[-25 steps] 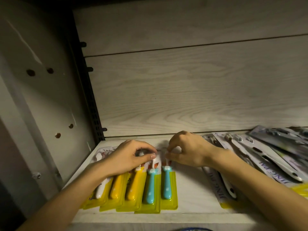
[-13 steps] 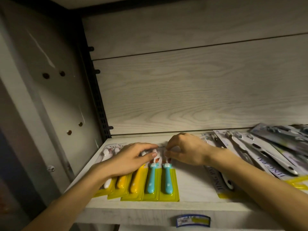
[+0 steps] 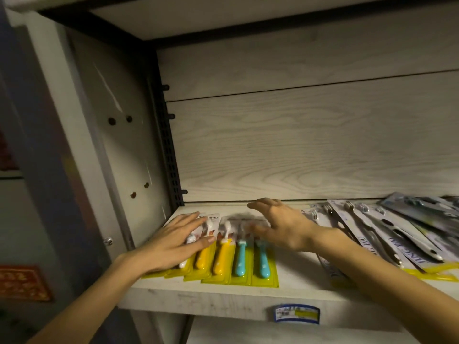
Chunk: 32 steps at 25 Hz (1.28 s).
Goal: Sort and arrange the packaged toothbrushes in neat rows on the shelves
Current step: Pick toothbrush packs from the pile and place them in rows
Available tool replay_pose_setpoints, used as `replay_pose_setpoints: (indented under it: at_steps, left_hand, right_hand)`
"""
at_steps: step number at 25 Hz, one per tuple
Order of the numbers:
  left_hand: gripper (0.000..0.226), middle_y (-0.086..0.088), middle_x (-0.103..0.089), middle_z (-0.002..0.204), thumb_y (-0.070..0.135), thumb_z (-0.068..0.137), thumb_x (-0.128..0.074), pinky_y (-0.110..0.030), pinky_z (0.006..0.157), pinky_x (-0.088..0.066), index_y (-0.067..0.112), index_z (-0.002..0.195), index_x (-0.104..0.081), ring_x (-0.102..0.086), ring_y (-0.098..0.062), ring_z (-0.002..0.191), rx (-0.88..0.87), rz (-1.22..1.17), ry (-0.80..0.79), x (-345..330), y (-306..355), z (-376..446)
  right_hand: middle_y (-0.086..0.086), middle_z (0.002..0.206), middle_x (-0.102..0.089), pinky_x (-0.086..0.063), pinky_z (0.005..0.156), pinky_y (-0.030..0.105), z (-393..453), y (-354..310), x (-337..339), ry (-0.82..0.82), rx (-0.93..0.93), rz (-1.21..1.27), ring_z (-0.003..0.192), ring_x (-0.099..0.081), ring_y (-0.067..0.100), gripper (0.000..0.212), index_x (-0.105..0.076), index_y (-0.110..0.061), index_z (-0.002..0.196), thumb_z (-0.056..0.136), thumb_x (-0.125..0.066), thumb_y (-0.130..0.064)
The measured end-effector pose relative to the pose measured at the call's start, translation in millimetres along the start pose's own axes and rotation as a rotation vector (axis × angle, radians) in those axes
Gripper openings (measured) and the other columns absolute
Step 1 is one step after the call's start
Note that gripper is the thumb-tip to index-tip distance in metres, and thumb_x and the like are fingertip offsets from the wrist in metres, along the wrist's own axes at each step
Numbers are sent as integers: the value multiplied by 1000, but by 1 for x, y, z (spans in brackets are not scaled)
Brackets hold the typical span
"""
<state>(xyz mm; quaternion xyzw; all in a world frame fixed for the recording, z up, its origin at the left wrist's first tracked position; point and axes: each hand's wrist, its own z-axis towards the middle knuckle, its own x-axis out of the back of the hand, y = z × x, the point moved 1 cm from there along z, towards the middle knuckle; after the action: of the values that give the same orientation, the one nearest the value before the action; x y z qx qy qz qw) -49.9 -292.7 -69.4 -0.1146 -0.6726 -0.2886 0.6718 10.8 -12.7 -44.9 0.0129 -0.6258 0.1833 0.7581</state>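
Observation:
A row of several small yellow-backed toothbrush packs [image 3: 228,266] lies side by side at the left end of the wooden shelf [image 3: 198,297], with white, yellow and blue handles. My left hand [image 3: 171,242] rests flat on the leftmost packs, fingers straight. My right hand [image 3: 280,225] hovers just above the tops of the blue-handled packs [image 3: 250,261], fingers spread and holding nothing; it is blurred. A loose overlapping pile of long grey-and-white toothbrush packs [image 3: 387,234] lies to the right, partly under my right forearm.
The shelf's grey side panel [image 3: 116,145] and a black perforated upright [image 3: 169,150] close the left side. A wood-grain back wall [image 3: 310,150] stands behind. A blue and yellow price label [image 3: 296,314] sits on the shelf's front edge. Another shelf board is overhead.
Both hands have let go of the pack tops they pinched. The left hand now lies flat on the leftmost packs; the right has lifted and spread its fingers. The camera has drawn back.

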Motion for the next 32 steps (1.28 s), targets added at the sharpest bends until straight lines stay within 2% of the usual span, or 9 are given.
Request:
replay_pose_setpoints:
  at_steps: [3,9,14,17,20,23,25,28,32]
  left_hand:
    - [106,21,-16,164,101,67,-21,-32,125,-11,42,156,-27,-8,-3,152,-25,-80,38,-8,4,5]
    - [113,21,-21,161,103,61,-22,-25,119,-11,39,154,-32,-11,-1,150,-13,-144,63,-12,17,8]
    - [63,15,-24,162,60,96,-50,-26,119,-17,38,152,-32,-16,-4,149,-47,-157,70,-14,23,-1]
    - [67,18,-12,165,62,98,-42,-27,121,-10,38,157,-22,-5,-4,152,-27,-127,27,-15,26,-6]
    - [73,24,6,164,72,94,-30,-34,124,1,44,158,-8,13,-1,151,0,-132,-88,-12,29,-11]
    - [65,26,-1,163,65,99,-30,-26,121,1,44,158,-11,7,4,149,-30,-276,-4,-2,32,-21]
    - [64,26,4,163,65,99,-26,-28,123,1,46,157,-8,9,0,151,-47,-149,12,-4,31,-26]
    - [64,26,11,162,69,95,-12,-31,124,5,49,156,-3,15,-1,150,-43,34,-71,-18,30,-29]
    - [73,26,4,164,75,88,-5,-35,126,0,49,156,-3,10,1,151,-59,16,-64,-20,28,-28]
  right_hand:
    - [6,161,-27,-25,119,42,-4,-24,-16,-62,-28,-15,147,-25,26,80,-23,-18,157,96,-41,-65]
    - [8,161,-28,-19,120,38,-1,-29,-29,-130,-83,44,149,-22,27,74,-21,-16,158,100,-34,-61]
    - [7,157,-38,-25,116,39,1,-31,-29,-115,-141,100,144,-32,28,76,-31,-19,155,97,-35,-68]
    - [7,156,-39,-26,118,45,-1,-37,-33,-97,-159,67,143,-31,30,80,-32,-22,154,93,-32,-73]
    - [8,162,-26,-17,122,49,-3,-41,-36,-112,-176,64,150,-16,32,78,-22,-25,157,95,-28,-71]
    - [10,167,-6,-7,124,51,-10,-50,-36,-127,-190,112,154,2,32,75,-11,-28,160,98,-30,-66]
    - [11,167,6,-1,124,50,-18,-58,-38,-144,-191,111,153,11,31,70,-6,-30,160,101,-26,-62]
    - [13,165,15,4,124,49,-24,-65,-41,-153,-194,43,153,13,30,65,1,-31,160,103,-17,-58]
    - [14,165,17,3,124,50,-25,-69,-40,-171,-205,8,153,12,30,64,4,-31,159,103,-14,-57]
